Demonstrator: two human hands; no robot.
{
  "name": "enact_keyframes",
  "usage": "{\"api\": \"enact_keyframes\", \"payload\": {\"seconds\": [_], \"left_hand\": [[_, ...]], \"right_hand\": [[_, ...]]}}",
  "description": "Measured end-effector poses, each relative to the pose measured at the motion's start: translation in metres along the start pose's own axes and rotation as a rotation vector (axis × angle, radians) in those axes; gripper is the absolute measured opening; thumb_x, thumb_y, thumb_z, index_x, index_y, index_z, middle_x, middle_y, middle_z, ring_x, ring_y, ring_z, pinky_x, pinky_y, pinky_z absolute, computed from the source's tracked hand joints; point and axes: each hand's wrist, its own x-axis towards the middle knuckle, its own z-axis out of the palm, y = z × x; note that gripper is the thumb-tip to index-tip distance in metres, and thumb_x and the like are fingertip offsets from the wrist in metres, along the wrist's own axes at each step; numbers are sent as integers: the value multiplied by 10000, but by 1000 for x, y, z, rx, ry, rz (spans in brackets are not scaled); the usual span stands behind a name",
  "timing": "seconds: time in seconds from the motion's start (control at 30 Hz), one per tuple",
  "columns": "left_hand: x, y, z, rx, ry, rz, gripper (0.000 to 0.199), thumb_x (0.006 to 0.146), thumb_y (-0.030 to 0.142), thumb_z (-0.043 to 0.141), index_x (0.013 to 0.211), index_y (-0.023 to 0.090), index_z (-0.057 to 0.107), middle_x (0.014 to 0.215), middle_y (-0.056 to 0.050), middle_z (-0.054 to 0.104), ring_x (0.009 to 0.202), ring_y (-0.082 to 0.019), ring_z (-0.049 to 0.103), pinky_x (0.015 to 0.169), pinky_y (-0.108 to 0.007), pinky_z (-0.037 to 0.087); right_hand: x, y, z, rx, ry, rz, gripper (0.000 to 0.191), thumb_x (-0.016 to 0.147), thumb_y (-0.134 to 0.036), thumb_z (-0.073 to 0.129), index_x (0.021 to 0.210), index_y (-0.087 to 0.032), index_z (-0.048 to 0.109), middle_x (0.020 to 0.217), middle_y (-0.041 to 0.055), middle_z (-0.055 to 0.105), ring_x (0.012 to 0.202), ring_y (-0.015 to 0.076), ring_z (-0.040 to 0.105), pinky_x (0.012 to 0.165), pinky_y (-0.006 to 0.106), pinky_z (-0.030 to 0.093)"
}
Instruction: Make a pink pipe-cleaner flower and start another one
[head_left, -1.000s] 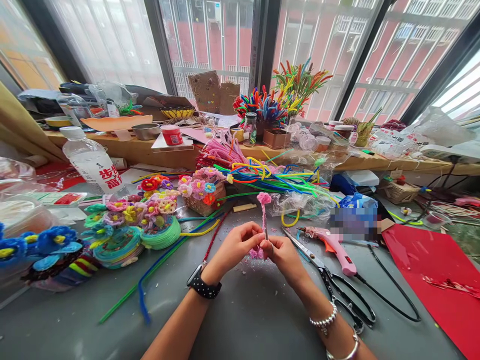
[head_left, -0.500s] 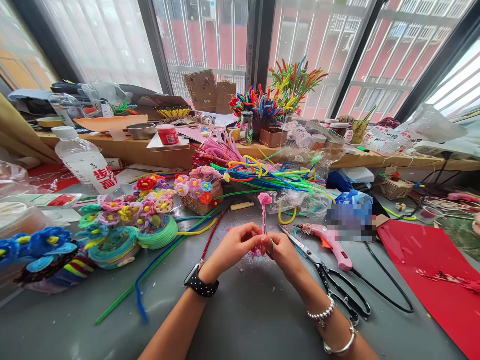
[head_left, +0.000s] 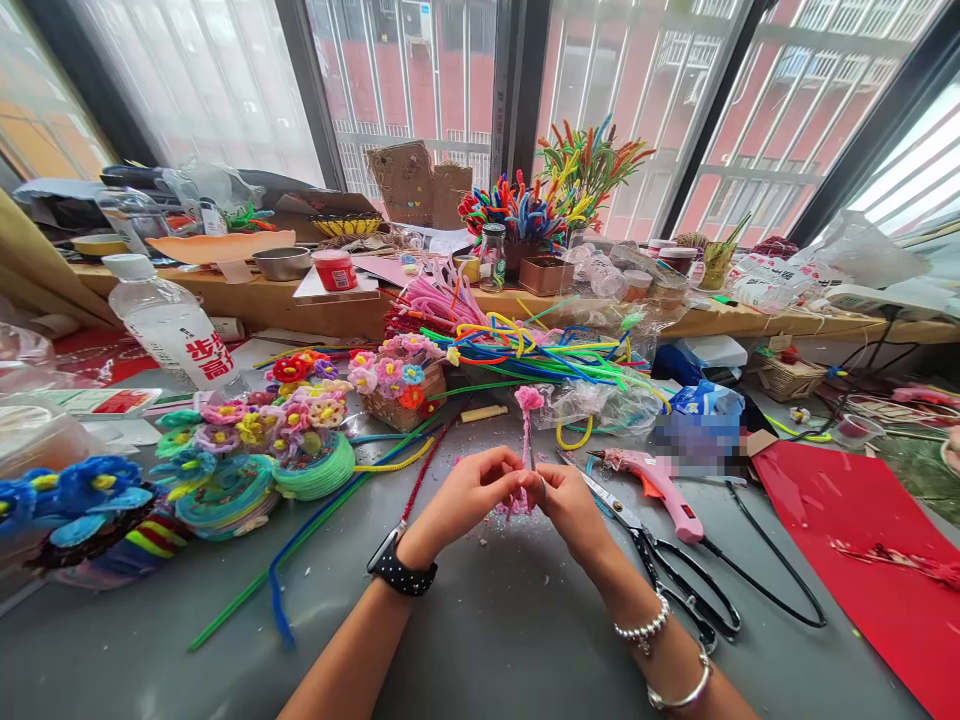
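Observation:
My left hand (head_left: pixel 477 488) pinches a pink pipe cleaner (head_left: pixel 529 399), which stands upright with a fluffy bunched tip and a thinner stem. My right hand (head_left: pixel 568 503) meets it from the other side, closed around small scissors (head_left: pixel 533 452). Their narrow metal blades point up alongside the stem, and part of a handle loop shows at my fingers. The fingertips of both hands almost touch, hiding the stem's lower end. Beneath them, pink fluff trimmings (head_left: pixel 514 508) lie scattered on the grey table (head_left: pixel 495 640).
Large black-handled scissors (head_left: pixel 651 548) and a pink glue gun (head_left: pixel 670 497) lie to the right, near a red sheet (head_left: pixel 847 540). Pipe-cleaner flower pots (head_left: pixel 313 466) stand left beside a water bottle (head_left: pixel 171 325). A pile of pipe cleaners (head_left: pixel 517 350) lies behind my hands.
Both hands stay almost in place around the pink pipe cleaner. The scissor blades show a little more plainly beside the stem now.

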Motion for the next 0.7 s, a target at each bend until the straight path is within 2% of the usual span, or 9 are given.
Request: {"api": "enact_keyframes", "payload": {"seconds": [0.2, 0.43, 0.53, 0.7], "left_hand": [[0, -1, 0, -20, -15, -16, 250, 736, 389, 495, 721, 139, 512, 623, 6, 527, 577, -95, 477, 541, -216, 378], [0, 2, 2, 22, -7, -24, 265, 744, 394, 482, 719, 134, 523, 641, -5, 528, 581, -95, 472, 534, -210, 374], [1, 1, 1, 16, 64, -16, 233, 741, 369, 491, 722, 137, 512, 650, -3, 524, 582, -98, 479, 540, -214, 383], [3, -1, -1, 20, 235, 1, 184, 711, 324, 530, 753, 145, 528, 661, -4, 548, 604, -109, 493, 565, -223, 403]], "right_hand": [[0, -1, 1, 22, -30, -8, 582, 606, -714, 406, 462, -151, 440, 446, -45, 323, 440, 70, 260, 433, 205, 204], [2, 3, -4, 0, 26, 12, 549, 619, -678, 449, 448, -158, 401, 456, -51, 283, 445, 66, 231, 431, 210, 185], [3, 7, -4, 3, 7, 49, 551, 636, -684, 419, 464, -161, 429, 438, -58, 255, 427, 65, 212, 420, 214, 166], [2, 4, -1, -17, -100, 55, 600, 628, -730, 345, 505, -156, 471, 449, -53, 270, 429, 71, 241, 422, 215, 179]]}}
